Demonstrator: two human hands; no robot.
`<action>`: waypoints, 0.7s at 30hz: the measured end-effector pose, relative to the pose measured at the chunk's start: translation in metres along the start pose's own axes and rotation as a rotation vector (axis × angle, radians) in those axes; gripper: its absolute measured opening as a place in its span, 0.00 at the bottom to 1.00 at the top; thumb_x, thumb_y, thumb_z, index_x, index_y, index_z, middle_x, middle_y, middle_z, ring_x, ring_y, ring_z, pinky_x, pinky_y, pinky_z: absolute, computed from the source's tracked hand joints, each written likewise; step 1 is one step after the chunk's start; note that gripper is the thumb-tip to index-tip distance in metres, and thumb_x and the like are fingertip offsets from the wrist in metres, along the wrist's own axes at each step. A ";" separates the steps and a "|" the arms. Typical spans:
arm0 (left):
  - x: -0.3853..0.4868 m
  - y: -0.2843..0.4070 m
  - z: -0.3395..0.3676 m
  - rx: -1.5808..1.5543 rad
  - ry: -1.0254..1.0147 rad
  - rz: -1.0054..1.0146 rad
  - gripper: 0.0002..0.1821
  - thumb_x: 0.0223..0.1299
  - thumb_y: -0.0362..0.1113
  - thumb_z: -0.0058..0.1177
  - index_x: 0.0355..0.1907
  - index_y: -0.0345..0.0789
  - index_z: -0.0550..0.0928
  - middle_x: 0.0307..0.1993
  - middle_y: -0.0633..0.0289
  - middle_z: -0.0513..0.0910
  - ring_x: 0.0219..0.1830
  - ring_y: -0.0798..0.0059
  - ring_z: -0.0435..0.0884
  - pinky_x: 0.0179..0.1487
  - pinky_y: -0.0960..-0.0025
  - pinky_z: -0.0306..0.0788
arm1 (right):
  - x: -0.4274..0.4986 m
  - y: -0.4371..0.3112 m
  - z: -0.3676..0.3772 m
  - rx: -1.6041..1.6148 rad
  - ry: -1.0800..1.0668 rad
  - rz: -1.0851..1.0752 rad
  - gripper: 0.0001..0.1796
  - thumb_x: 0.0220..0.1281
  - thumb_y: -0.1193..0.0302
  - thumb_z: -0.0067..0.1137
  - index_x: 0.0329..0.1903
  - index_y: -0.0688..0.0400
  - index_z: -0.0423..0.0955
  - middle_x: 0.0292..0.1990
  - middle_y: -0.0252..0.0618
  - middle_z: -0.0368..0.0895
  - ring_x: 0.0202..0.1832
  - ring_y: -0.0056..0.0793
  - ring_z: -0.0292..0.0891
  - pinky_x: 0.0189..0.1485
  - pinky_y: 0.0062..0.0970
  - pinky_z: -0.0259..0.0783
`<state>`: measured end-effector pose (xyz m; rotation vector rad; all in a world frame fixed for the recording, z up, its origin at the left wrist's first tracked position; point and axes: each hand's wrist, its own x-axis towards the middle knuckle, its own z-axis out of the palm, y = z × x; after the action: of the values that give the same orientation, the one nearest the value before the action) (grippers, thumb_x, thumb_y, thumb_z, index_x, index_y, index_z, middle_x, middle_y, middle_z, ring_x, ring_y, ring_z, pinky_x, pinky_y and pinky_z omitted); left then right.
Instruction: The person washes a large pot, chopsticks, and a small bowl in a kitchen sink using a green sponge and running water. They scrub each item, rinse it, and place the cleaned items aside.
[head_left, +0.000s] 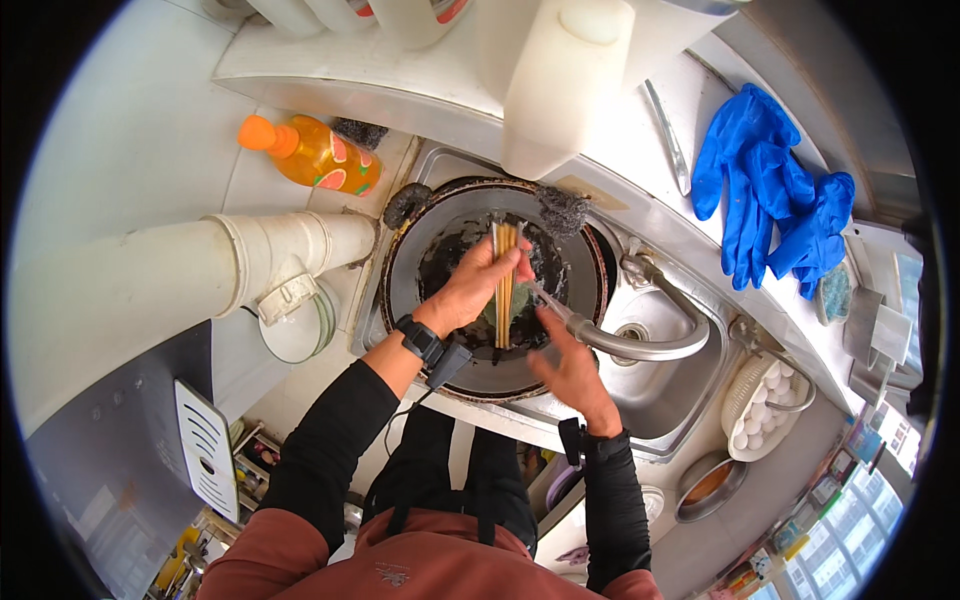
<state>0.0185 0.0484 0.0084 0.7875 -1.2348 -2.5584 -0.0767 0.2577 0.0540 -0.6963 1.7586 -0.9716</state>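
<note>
My left hand (472, 283) grips a bundle of chopsticks (505, 307) over a large dark-stained wok (405, 285) set in the sink. Most of the sticks look wooden, with greyish ones at the edge. From the steel faucet (652, 348), water (546, 297) runs towards the bundle's right side. Just right of the sticks and below the spout, my right hand (576, 367) has its fingers apart and holds nothing that I can see. Something greenish shows behind the bundle in the wok; what it is I cannot tell.
A steel wool ball (562, 212) and a dark scrubber (407, 205) rest at the wok's rim. An orange detergent bottle (322, 156) lies left, near a white pipe (292, 251). Blue gloves (772, 180) are on the ledge. Right are a basket of eggs (739, 382) and a metal bowl (684, 506).
</note>
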 end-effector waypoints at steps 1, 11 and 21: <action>-0.005 0.000 0.004 0.094 -0.011 0.014 0.11 0.82 0.37 0.48 0.57 0.35 0.77 0.44 0.66 0.81 0.47 0.79 0.80 0.58 0.69 0.76 | 0.010 0.006 0.003 0.184 0.114 0.112 0.39 0.71 0.78 0.60 0.80 0.65 0.55 0.76 0.53 0.63 0.77 0.47 0.63 0.76 0.42 0.63; -0.017 -0.007 0.046 0.228 0.079 -0.032 0.38 0.84 0.63 0.22 0.80 0.38 0.62 0.80 0.53 0.58 0.84 0.60 0.49 0.84 0.60 0.44 | 0.084 -0.022 0.075 1.171 0.309 0.290 0.39 0.84 0.42 0.36 0.78 0.61 0.60 0.75 0.45 0.65 0.77 0.38 0.59 0.78 0.35 0.55; -0.004 0.003 0.044 0.468 -0.092 -0.051 0.40 0.81 0.65 0.20 0.82 0.42 0.59 0.84 0.52 0.51 0.86 0.54 0.36 0.85 0.54 0.28 | 0.083 -0.016 0.083 1.211 0.219 0.132 0.43 0.82 0.37 0.29 0.86 0.47 0.41 0.86 0.40 0.37 0.87 0.40 0.30 0.85 0.45 0.37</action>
<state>-0.0026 0.0775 0.0349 0.7952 -1.9040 -2.3914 -0.0293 0.1580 0.0108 0.3101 1.0348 -1.7701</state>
